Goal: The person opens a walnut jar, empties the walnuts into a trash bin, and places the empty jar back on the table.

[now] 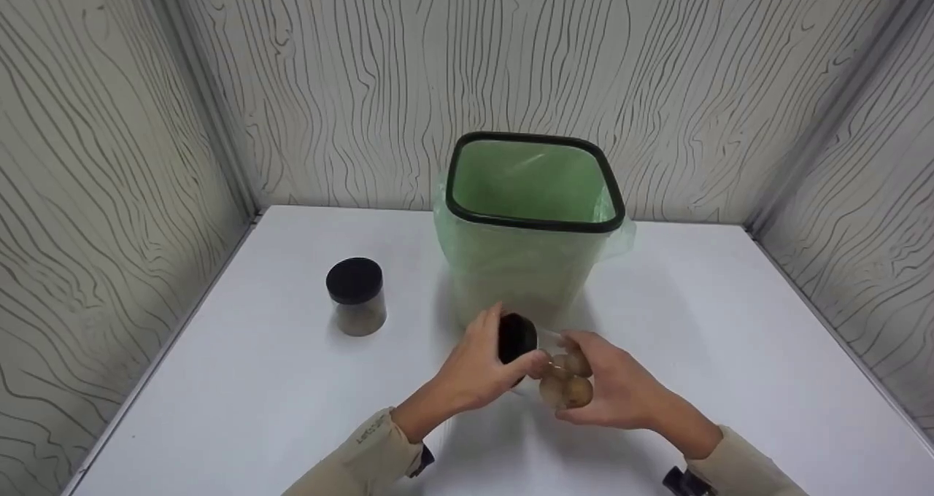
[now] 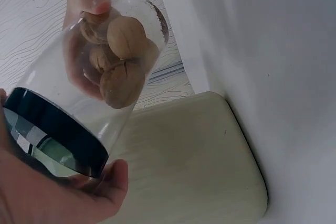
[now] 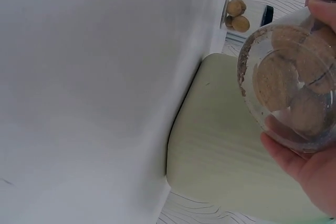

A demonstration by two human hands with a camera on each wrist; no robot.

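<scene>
A clear jar (image 2: 58, 74) with a black lid (image 1: 516, 338) is held tilted above the table, in front of the bin. Several walnuts (image 2: 126, 38) lie toward its base end. My left hand (image 1: 474, 368) grips the lid, with the thumb reaching along the jar. My right hand (image 1: 620, 388) holds the clear body near the base, as the right wrist view also shows. The lid sits on the jar's mouth; whether it is loosened I cannot tell.
A light-coloured bin (image 1: 522, 270) with a black rim (image 1: 536, 224) and a green liner bag (image 1: 529, 175) stands just beyond the hands. To the left, a second black-lidded jar (image 1: 357, 297) stands upright with walnuts (image 3: 239, 19) inside. Patterned panels (image 1: 350, 80) surround the white table (image 1: 241, 379).
</scene>
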